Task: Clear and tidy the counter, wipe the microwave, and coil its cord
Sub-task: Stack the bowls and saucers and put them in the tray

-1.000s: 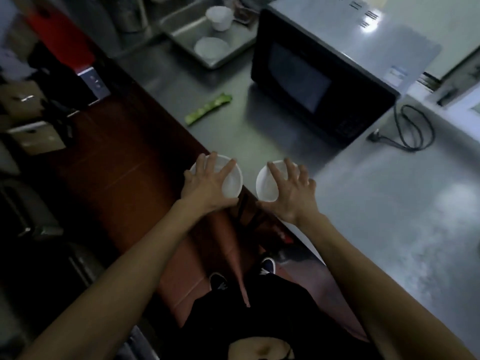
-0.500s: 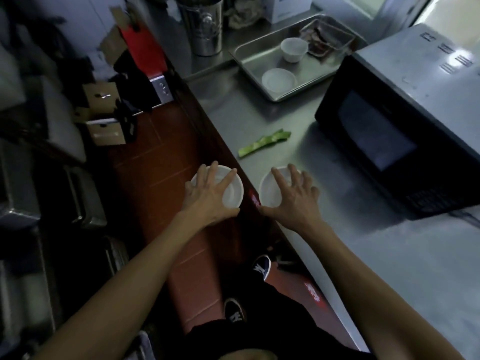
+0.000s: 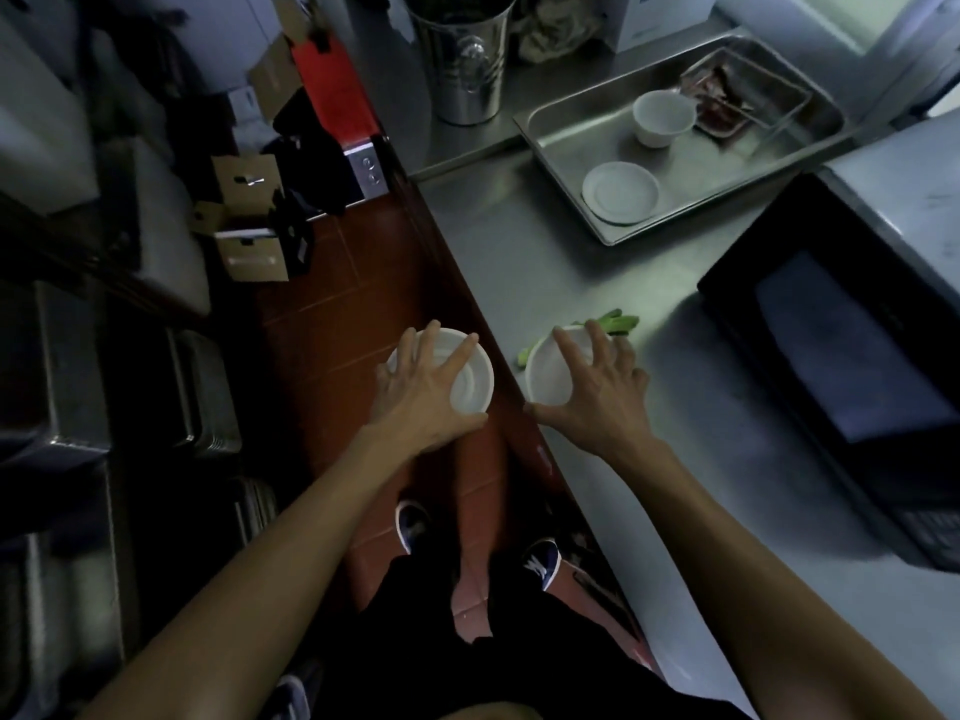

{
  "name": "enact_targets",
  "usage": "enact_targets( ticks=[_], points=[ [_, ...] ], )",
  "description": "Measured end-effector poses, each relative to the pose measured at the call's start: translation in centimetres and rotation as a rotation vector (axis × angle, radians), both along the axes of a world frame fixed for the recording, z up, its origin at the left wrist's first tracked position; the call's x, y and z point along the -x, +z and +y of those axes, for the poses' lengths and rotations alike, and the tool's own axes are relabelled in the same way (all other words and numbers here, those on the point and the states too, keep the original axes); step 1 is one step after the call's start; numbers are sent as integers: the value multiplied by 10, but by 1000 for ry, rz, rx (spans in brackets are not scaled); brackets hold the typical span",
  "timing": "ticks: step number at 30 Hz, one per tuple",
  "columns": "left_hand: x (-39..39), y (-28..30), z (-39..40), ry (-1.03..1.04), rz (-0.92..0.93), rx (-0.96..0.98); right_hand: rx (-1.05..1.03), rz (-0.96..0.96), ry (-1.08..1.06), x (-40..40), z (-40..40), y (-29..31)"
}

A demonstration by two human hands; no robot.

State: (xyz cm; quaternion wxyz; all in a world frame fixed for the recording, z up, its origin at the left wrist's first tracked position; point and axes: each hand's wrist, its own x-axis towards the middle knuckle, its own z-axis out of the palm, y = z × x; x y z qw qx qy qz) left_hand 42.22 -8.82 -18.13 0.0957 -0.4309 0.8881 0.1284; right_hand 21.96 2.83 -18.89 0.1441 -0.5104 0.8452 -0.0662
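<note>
Head view. L hand [image 3: 423,394] grasps a white bowl [image 3: 470,379] from above, fingers spread over its rim, thumb at near edge; bowl is held over the red floor [image 3: 322,324], just off the counter [image 3: 519,262] edge. R hand [image 3: 597,389] likewise grips a second white bowl [image 3: 545,374] over the counter edge. Green veg scrap [image 3: 621,322] lies just beyond R fingertips. Microwave [image 3: 841,366] sits right of R hand, door dark. Steel tray [image 3: 717,163], far beyond fingers, holds a white saucer [image 3: 621,192] & small cup [image 3: 664,118]. Metal bucket [image 3: 462,59] left of tray.
</note>
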Motion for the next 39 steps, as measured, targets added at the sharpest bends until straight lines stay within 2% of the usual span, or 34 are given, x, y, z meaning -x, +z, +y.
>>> enact_targets(
  ticks=[7, 17, 29, 39],
  points=[
    [-7, -12, -86, 29, 53, -60, -46, 19, -16, -12, -70, -4],
    [-6, -1, -217, -87, 69, -23, -49, 48, -159, -28, -180, 17],
    [81, 5, -263, -298, 42, -37, 41, -31, -500, 26, -170, 15],
    [176, 11, -281, -508, -3, 24, 116, -101, -678, 90, -181, 10]
  ],
)
